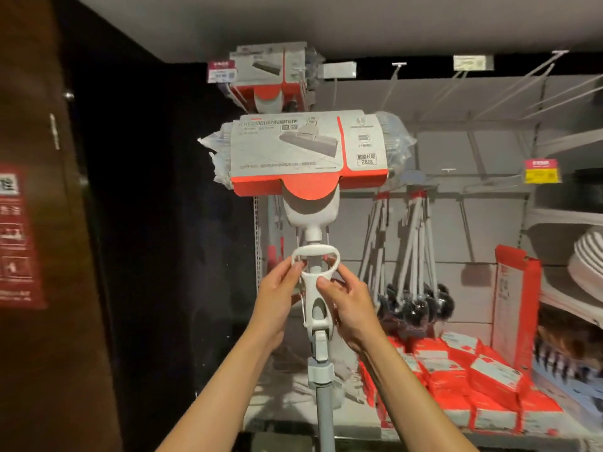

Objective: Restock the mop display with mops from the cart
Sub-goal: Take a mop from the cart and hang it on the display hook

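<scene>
**Mop held up at display, not yet hung**

While both hands steady it at frame centre, the mop [318, 223] stands upright, head at top in a cardboard sleeve [308, 151], grey pole running down to the bottom edge. Left hand [277, 298] pinches the left side of the white loop handle [315, 261]; right hand [350, 305] curls round its right side and the neck below. Both are clamped on the mop, neither free.

Step in hand, as I judge it: lifting this mop toward the hanging hooks [396, 76] along the top. One hung mop [269, 79] sits at upper centre, directly behind and above. Next move likely calls for raising it higher and catching a hook; where it catches is not visible. Cart not in view.

Writing: sleeve text is mostly too blurred; "28" reads in a small box at its right. Price tags [541, 171] at right and upper left are unreadable. Red sign [13, 236] at far left shows characters, illegible.
</scene>
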